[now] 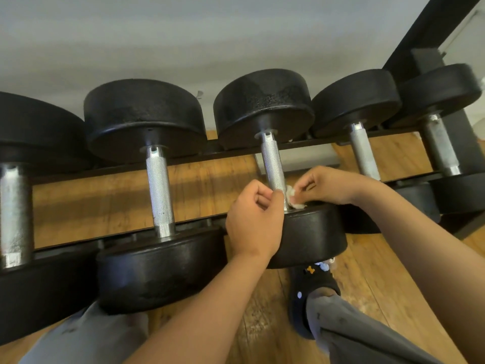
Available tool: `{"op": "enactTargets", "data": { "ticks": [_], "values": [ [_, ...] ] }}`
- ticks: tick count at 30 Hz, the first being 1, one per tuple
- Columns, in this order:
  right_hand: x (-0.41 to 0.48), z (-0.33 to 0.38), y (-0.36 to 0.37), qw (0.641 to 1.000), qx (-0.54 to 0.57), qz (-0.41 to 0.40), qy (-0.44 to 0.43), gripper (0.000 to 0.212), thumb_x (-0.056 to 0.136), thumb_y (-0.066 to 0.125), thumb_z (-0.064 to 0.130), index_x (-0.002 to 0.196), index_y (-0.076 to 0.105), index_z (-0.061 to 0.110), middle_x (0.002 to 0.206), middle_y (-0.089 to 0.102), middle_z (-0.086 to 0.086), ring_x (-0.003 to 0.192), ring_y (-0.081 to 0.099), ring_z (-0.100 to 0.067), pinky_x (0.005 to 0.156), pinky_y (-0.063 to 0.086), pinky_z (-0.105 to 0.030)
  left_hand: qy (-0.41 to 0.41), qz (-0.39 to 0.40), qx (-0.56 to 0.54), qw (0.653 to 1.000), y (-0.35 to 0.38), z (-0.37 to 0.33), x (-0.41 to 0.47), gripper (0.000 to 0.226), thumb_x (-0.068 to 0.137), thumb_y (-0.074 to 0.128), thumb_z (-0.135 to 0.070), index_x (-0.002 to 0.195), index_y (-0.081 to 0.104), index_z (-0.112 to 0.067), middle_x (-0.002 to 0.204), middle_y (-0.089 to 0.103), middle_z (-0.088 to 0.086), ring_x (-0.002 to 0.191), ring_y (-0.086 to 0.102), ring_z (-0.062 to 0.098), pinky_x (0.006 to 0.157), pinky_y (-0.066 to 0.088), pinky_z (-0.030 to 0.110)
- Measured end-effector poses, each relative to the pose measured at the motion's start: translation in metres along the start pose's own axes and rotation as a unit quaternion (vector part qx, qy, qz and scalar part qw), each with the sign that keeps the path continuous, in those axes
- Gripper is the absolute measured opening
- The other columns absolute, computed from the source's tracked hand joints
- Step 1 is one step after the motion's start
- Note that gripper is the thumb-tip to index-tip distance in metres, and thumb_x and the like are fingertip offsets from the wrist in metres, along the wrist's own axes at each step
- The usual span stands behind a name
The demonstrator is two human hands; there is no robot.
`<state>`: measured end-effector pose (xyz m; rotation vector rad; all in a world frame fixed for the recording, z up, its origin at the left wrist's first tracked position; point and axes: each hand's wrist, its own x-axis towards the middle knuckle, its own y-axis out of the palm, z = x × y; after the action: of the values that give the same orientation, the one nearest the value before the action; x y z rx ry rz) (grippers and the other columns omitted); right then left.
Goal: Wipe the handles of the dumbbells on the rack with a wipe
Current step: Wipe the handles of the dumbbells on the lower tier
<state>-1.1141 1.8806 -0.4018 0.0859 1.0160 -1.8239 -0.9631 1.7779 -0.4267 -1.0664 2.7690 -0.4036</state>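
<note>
Several black dumbbells with knurled silver handles lie side by side on a black rack [236,151]. At the middle dumbbell's handle [273,164], my left hand [253,222] curls its fingers against the near end of the bar. My right hand [328,183] pinches a small crumpled white wipe [291,197] and holds it against the same handle's near end, just above the near weight head [312,232]. Most of the wipe is hidden by my fingers.
Neighbouring handles stand to the left [160,190] and right [364,153]. Wooden floor [210,185] shows under the rack. My foot in a dark clog [312,292] is below the middle dumbbell. A grey wall rises behind; a black frame post [425,30] stands at the right.
</note>
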Motion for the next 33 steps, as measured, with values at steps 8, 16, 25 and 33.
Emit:
{"op": "enactTargets", "data": {
  "ticks": [8, 16, 25, 33],
  "values": [
    [0.001, 0.013, -0.003, 1.0, -0.017, -0.001, 0.0, 0.012, 0.077, 0.081, 0.022, 0.073, 0.074, 0.013, 0.07, 0.065, 0.001, 0.069, 0.057, -0.008, 0.077, 0.044, -0.027, -0.021, 0.0, -0.012, 1.0, -0.002, 0.001, 0.0, 0.028, 0.096, 0.049, -0.029, 0.074, 0.056, -0.014, 0.07, 0.066, 0.002, 0.071, 0.062, 0.012, 0.066, 0.047, 0.027],
    [-0.008, 0.015, 0.007, 0.998, -0.005, -0.058, -0.035, 0.016, 0.076, 0.08, 0.014, 0.082, 0.069, 0.006, 0.081, 0.071, -0.01, 0.078, 0.067, -0.025, 0.081, 0.054, -0.034, 0.033, 0.032, 0.015, 0.999, -0.006, 0.008, -0.005, 0.018, 0.091, 0.046, -0.033, 0.074, 0.051, -0.03, 0.076, 0.064, -0.008, 0.08, 0.061, 0.008, 0.067, 0.048, 0.024],
    [-0.001, 0.027, 0.012, 0.982, -0.083, -0.162, -0.053, 0.02, 0.074, 0.082, 0.012, 0.072, 0.062, 0.014, 0.069, 0.058, 0.007, 0.064, 0.053, -0.003, 0.06, 0.042, -0.008, 0.078, 0.008, 0.036, 0.996, -0.004, 0.011, -0.003, 0.019, 0.088, 0.045, -0.037, 0.077, 0.055, -0.026, 0.071, 0.062, -0.009, 0.071, 0.06, 0.005, 0.062, 0.051, 0.031],
    [0.003, 0.029, 0.008, 0.994, -0.091, -0.055, -0.04, 0.023, 0.074, 0.081, 0.007, 0.068, 0.061, 0.016, 0.065, 0.06, 0.007, 0.057, 0.055, 0.004, 0.062, 0.048, -0.013, 0.072, 0.009, 0.027, 0.997, -0.002, 0.009, -0.005, 0.019, 0.086, 0.047, -0.039, 0.076, 0.056, -0.025, 0.068, 0.061, -0.011, 0.066, 0.058, 0.004, 0.057, 0.043, 0.021]
  ]
}}
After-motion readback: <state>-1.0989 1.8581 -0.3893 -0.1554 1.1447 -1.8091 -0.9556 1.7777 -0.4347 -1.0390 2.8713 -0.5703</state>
